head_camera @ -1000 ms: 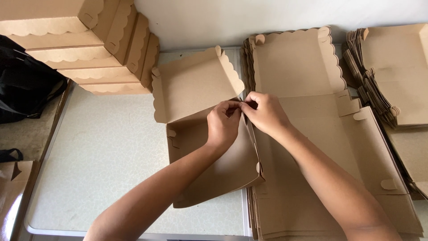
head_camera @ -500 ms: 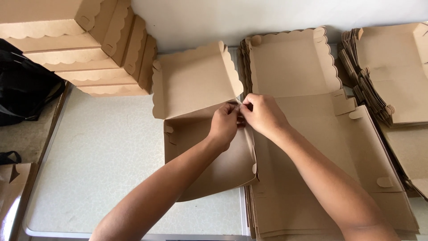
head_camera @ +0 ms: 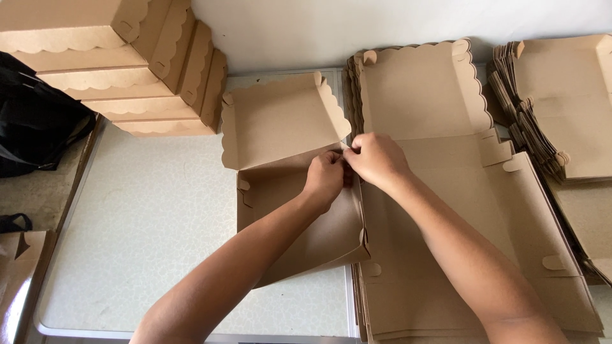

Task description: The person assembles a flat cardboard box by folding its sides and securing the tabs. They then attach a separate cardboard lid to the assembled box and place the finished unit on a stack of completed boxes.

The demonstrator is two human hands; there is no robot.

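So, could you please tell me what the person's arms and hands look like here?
Both arms are bare up to the frame's lower edge, with no sleeves in view. The left hand and right hand wear no gloves, and no rings, watch or bracelet show on fingers or wrists.

A half-folded box of plain brown cardboard (head_camera: 290, 185) lies at the centre of the frame. Its scalloped-edged lid panel stands tilted open toward the top. Its lower walls are partly raised, and its right rear corner is pinched together, near the middle of the picture.
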